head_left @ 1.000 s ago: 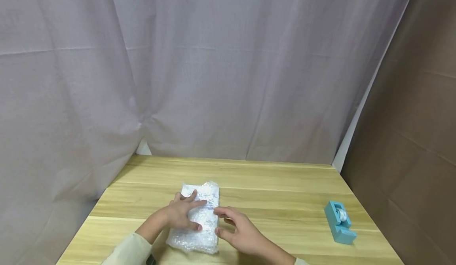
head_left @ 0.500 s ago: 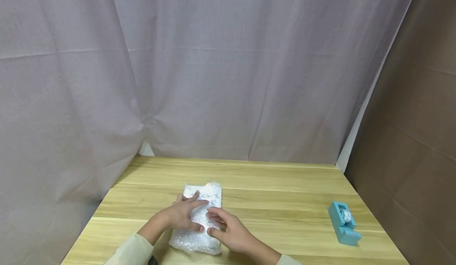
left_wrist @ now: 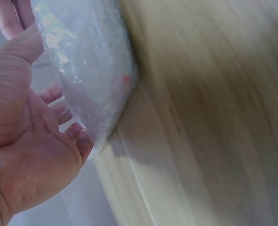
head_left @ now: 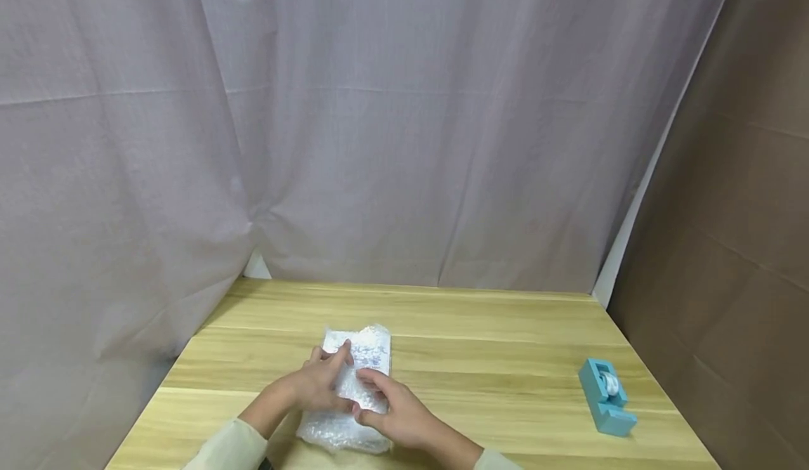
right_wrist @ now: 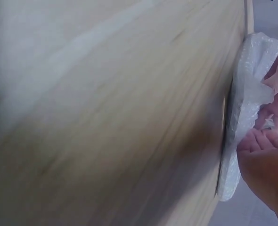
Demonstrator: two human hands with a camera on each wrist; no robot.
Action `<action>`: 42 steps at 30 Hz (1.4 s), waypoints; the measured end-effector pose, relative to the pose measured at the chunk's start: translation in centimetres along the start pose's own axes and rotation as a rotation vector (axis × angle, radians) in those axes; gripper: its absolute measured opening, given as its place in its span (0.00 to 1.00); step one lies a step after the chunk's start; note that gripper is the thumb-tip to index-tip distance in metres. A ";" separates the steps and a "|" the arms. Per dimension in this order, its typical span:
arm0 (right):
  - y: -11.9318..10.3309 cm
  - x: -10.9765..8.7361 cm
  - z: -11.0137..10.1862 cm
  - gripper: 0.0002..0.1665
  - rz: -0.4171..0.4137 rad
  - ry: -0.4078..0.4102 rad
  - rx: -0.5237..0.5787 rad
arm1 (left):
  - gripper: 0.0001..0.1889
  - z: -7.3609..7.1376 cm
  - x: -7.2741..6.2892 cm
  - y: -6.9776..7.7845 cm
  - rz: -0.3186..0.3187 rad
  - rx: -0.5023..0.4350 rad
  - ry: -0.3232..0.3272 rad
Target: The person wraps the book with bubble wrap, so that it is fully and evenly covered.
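Note:
A flat parcel in clear bubble wrap (head_left: pixel 344 429) lies on the wooden table, with faint blue marks showing through its upper part. My left hand (head_left: pixel 319 383) rests on its left side, fingers spread and slightly bent. Over the middle, my right hand (head_left: pixel 398 412) grips the wrap with curved fingers, its thumb close to the left thumb. In the left wrist view, my left hand (left_wrist: pixel 33 141) touches the edge of the bubble wrap (left_wrist: pixel 94 61). A raised fold of bubble wrap (right_wrist: pixel 259 92) stands near my right hand (right_wrist: pixel 266 155) in the right wrist view; the exact grip is partly hidden.
A light blue tape dispenser (head_left: pixel 604 398) with a roll of clear tape stands at the right of the wooden table (head_left: pixel 480 357). Grey curtains (head_left: pixel 379 140) hang behind, and a brown cloth (head_left: pixel 727 245) closes off the right side.
My right hand has moved left from the parcel's right edge to over its middle, near the left thumb. My left hand stays on the parcel, its fingers a little more bent.

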State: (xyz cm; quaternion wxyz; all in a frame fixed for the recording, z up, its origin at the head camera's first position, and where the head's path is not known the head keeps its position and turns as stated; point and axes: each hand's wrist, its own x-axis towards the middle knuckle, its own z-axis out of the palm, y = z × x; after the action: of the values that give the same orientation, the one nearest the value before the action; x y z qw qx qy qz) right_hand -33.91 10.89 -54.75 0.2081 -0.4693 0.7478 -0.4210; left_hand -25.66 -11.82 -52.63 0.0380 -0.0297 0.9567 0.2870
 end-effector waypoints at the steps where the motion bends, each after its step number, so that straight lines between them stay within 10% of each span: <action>1: -0.1 0.0 0.0 0.44 0.006 0.002 -0.008 | 0.65 0.0 0.0 0.0 0.012 -0.012 0.002; 10: 0.0 0.3 0.7 0.48 0.029 0.011 -0.054 | 0.64 -0.4 -0.2 -0.8 0.096 -0.055 -0.016; 18: -0.1 0.5 0.9 0.52 0.027 0.002 -0.077 | 0.34 -0.9 -0.7 -1.3 0.138 -0.083 -0.001; 42: 0.5 0.9 1.4 0.55 -0.015 -0.056 -0.139 | 0.43 -1.4 -0.9 -1.3 0.094 -0.042 -0.027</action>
State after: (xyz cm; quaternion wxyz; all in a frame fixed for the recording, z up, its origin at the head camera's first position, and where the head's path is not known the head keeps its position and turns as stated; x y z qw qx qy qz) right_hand -33.55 9.62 -55.84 0.1928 -0.4998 0.7657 -0.3561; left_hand -24.73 -13.60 -52.10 0.0368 0.0183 0.9502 0.3090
